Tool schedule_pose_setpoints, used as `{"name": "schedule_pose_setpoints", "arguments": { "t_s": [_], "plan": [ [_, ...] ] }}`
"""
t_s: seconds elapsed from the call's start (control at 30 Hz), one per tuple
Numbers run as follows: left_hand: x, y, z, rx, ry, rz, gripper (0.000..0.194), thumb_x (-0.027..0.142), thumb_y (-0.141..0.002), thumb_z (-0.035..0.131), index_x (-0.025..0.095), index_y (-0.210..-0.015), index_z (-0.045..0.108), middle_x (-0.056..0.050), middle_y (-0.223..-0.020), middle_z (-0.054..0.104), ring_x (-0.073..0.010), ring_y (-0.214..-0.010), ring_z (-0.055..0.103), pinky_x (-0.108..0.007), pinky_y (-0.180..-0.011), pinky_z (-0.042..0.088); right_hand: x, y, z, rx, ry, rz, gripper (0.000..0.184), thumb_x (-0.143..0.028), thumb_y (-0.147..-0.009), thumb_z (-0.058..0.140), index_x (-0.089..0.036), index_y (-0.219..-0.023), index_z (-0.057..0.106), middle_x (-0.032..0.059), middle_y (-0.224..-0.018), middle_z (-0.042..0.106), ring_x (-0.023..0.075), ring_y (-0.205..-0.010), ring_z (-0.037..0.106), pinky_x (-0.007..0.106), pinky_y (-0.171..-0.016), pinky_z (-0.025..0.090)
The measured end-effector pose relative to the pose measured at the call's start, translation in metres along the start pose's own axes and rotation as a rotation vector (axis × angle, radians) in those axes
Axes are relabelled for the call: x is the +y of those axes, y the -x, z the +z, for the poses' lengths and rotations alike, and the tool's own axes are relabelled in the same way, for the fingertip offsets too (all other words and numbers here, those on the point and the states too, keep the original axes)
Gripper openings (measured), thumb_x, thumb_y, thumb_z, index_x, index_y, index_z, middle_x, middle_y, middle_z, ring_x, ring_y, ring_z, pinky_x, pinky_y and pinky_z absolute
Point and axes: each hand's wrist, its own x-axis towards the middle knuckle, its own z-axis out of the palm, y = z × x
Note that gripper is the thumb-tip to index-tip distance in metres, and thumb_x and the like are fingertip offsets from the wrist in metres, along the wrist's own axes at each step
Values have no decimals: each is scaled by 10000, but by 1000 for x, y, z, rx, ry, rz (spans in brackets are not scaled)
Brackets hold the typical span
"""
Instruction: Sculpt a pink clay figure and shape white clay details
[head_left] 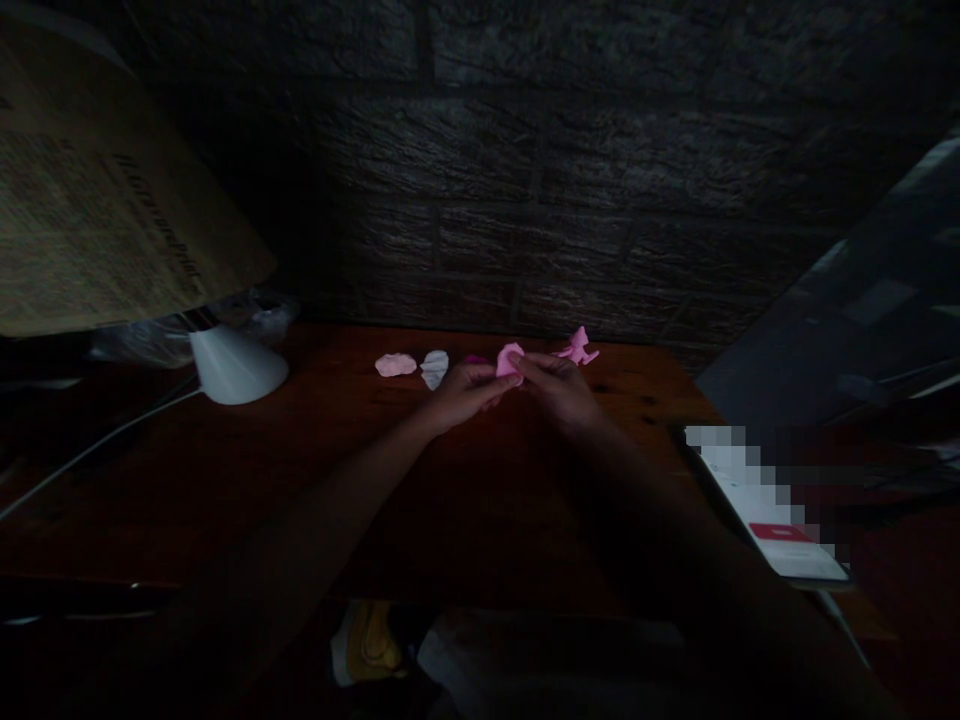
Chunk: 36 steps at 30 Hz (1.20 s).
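Both my hands meet over the far part of a dark wooden table. My left hand and my right hand pinch a small folded pink paper piece between their fingertips. Just beyond my right hand lies a finished pink folded paper figure. To the left of my hands lie a pale pink folded piece and a white folded piece. A sliver of darker pink paper shows behind my left hand.
A white lamp base stands at the left with a cable running off it, under a big printed paper shade. A phone with a lit screen lies at the right edge. A brick wall closes the back.
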Motion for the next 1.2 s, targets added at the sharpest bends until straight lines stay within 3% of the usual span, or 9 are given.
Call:
{"name": "schedule_pose_setpoints", "arguments": {
  "t_s": [0.47,0.63,1.2],
  "plan": [
    [4,1,-2,-50,-87,34,446,513,-870,641,182,-579,574,29,-529,499,-92,-499,423,-251,-528,305,-4,1,0,3,-29,-7,302,-517,-726,831,-241,-838,782,7,-834,731,166,-800,646,325,-787,502],
    [3,3,0,-77,-95,30,407,491,-846,672,182,-598,581,32,-550,512,-93,-515,441,-246,-534,322,-4,2,-1,-59,38,-12,343,-547,-694,843,-221,-749,756,-2,-740,695,151,-718,606,309,-731,482],
    [-1,1,1,-86,-91,64,403,508,-841,671,175,-622,611,39,-547,522,-94,-511,444,-259,-545,334,-3,3,6,-26,-21,-32,345,-558,-676,855,-231,-751,777,-9,-730,714,140,-691,622,290,-697,497]
  ]
}}
